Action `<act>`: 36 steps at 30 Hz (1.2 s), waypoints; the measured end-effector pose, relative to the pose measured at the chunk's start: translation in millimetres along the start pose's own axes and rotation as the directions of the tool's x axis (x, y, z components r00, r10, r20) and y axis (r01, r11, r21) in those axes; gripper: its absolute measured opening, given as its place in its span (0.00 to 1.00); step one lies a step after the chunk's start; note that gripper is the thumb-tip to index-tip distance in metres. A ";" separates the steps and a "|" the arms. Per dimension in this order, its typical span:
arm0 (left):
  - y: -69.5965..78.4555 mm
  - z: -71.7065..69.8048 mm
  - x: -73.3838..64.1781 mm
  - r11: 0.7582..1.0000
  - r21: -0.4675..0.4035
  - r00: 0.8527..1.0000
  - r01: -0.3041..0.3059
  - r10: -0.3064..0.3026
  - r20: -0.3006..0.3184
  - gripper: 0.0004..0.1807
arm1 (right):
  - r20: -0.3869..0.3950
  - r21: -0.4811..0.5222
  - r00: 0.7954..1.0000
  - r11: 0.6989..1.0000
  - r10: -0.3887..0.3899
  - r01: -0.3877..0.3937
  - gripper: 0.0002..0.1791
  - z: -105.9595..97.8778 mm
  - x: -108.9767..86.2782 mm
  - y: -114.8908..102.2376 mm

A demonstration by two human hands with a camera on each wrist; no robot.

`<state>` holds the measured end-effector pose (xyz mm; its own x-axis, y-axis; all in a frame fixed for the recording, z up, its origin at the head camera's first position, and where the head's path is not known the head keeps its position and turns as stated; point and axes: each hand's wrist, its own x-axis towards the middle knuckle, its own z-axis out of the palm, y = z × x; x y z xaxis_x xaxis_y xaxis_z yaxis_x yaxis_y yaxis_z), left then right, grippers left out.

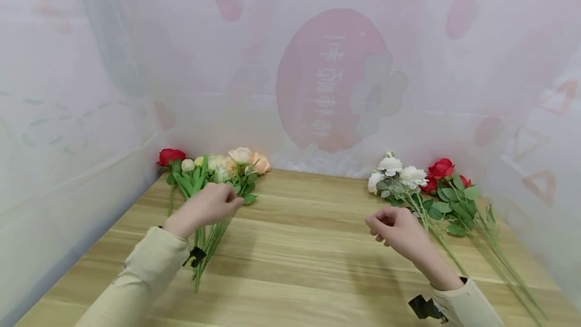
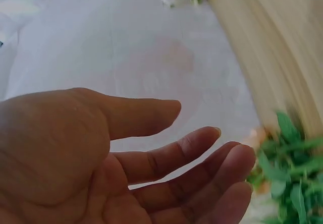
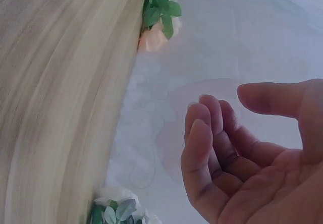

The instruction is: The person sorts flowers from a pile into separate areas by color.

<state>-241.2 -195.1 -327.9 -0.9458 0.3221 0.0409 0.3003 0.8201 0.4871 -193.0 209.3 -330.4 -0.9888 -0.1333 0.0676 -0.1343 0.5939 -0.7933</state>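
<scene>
My left hand [image 1: 209, 206] hovers over the stems of the left bunch of flowers, its fingers loosely bent and nothing between them. That bunch has peach roses [image 1: 260, 163], cream blooms and green leaves [image 2: 290, 171], with a red rose [image 1: 171, 157] at its left end. Over the table on the other side, my right hand [image 1: 401, 231] is empty too, thumb apart from the relaxed fingers in the right wrist view. Closest to it lie white flowers [image 1: 412, 177] with long stems. Red roses [image 1: 441, 168] with leafy stems lie just right of those.
The wooden table [image 1: 299, 246] stretches between the two groups of flowers. A pale printed curtain [image 1: 190, 59] stands along its back and both sides, with a large pink circle [image 1: 299, 79] at the back. Stems on the right reach toward the table's near edge.
</scene>
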 end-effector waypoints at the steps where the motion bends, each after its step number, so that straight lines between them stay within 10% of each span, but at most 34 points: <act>1: -6.4 -3.8 0.9 1.000 0.010 1.000 0.007 -0.007 -0.007 0.23 | 0.000 0.000 1.000 1.000 -0.008 0.008 0.12 0.6 -0.6 -0.2; 10: -43.6 -8.7 7.9 0.995 0.071 0.995 0.074 -0.078 0.057 0.28 | 0.023 0.007 0.999 1.000 -0.027 0.027 0.11 3.8 0.2 -1.3; 21: -45.4 8.8 14.6 0.970 0.134 0.971 0.202 -0.217 0.101 0.21 | 0.025 0.020 0.999 0.999 -0.035 0.034 0.11 1.8 -2.5 -1.6; 36: -46.9 15.0 16.8 0.966 0.147 0.971 0.213 -0.226 0.073 0.16 | 0.040 0.042 0.998 0.998 -0.046 0.044 0.12 2.7 -5.2 -4.3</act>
<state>-269.3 -221.0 -363.1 -0.9776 0.1623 -0.1344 0.1063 0.9305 0.3504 -187.2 205.3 -329.0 -0.9782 -0.1916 0.0797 -0.1747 0.5534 -0.8144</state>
